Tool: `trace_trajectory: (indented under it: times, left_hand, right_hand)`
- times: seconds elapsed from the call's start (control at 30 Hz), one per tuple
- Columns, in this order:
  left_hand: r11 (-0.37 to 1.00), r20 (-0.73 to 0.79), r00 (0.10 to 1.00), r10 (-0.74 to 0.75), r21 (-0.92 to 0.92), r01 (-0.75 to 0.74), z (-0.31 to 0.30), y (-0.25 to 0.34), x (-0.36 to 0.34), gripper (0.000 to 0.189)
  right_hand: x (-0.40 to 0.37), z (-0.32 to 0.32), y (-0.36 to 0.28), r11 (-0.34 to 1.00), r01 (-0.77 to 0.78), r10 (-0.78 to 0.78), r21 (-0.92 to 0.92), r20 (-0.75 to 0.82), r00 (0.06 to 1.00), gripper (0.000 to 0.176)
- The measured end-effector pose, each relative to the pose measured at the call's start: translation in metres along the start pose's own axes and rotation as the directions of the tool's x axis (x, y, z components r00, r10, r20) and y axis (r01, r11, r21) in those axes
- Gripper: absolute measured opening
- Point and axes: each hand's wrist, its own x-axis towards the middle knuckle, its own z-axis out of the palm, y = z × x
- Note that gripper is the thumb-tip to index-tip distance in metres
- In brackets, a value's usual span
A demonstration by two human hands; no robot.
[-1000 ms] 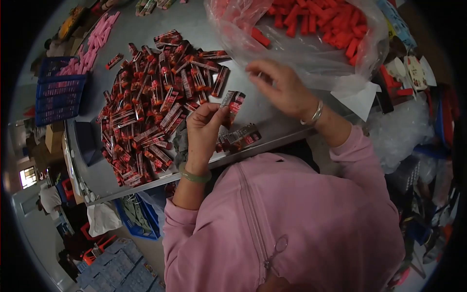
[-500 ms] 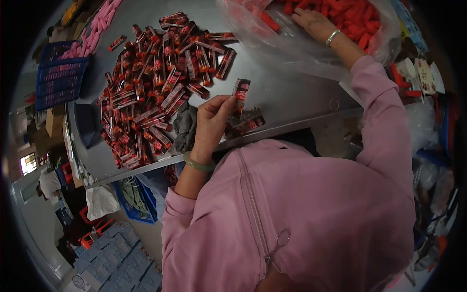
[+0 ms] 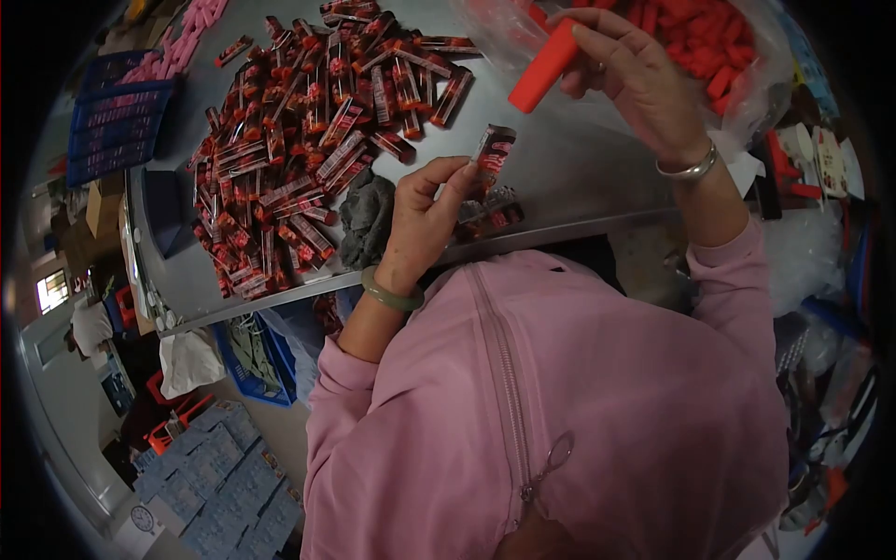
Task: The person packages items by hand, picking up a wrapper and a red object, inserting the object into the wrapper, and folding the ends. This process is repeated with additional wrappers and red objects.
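Observation:
Between thumb and fingers, my left hand [image 3: 420, 219] pinches a dark printed wrapper [image 3: 495, 154] near the table's front edge. My right hand [image 3: 644, 89] holds a bright red block-like piece [image 3: 543, 70] by its upper end, above the metal table [image 3: 597, 168] and to the right of the wrapper. The two items are apart. A large pile of red and dark wrapped pieces [image 3: 317, 121] lies left of my hands. More wrappers [image 3: 490, 215] lie just below the held one. Behind my right hand, a clear plastic bag [image 3: 761, 103] holds many red pieces [image 3: 705, 47].
A grey cloth [image 3: 366, 219] lies beside my left wrist. At the left are a blue basket [image 3: 117, 126], pink pieces [image 3: 182, 42] and a dark blue bin [image 3: 166, 210]. Another blue basket [image 3: 247, 364] is below the table edge.
My right hand has come out of the plastic bag toward my left hand, now with a red piece in it. My left hand still holds the wrapper, slightly farther right and up in view.

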Motion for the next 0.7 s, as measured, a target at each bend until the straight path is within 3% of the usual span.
trace_trajectory:
  times: [0.07,0.17,0.33,0.4,0.63,0.7]
  left_hand:
    - [1.0,0.007,1.0,0.016,0.005,-0.016,-0.001,0.001,-0.002,0.022]
    - [0.997,0.024,0.998,0.057,0.042,-0.058,-0.003,0.0,-0.004,0.021]
    - [0.989,0.02,0.994,0.109,0.099,-0.111,-0.006,-0.004,-0.006,0.024]
    - [0.996,-0.014,0.997,0.075,0.056,-0.075,-0.004,0.0,-0.007,0.016]
    - [0.99,-0.015,1.0,0.028,0.141,-0.025,-0.004,0.0,-0.009,0.017]
    - [0.996,-0.002,0.997,-0.082,-0.033,0.082,0.001,0.003,-0.009,0.019]
  right_hand:
    - [0.001,0.016,-0.018,0.962,-0.109,0.112,0.249,0.002,0.994,0.029]
    - [0.006,0.016,0.011,0.936,-0.085,0.045,0.342,0.124,0.991,0.035]
    - [0.004,0.02,0.006,0.964,-0.087,0.06,0.251,0.111,0.992,0.034]
    - [0.004,0.019,0.007,0.974,-0.069,0.051,0.217,0.089,0.995,0.034]
    - [0.0,0.028,0.003,0.997,0.027,-0.036,0.079,0.123,0.992,0.032]
    - [-0.002,0.033,0.004,0.997,0.052,-0.059,0.054,0.129,0.99,0.032]
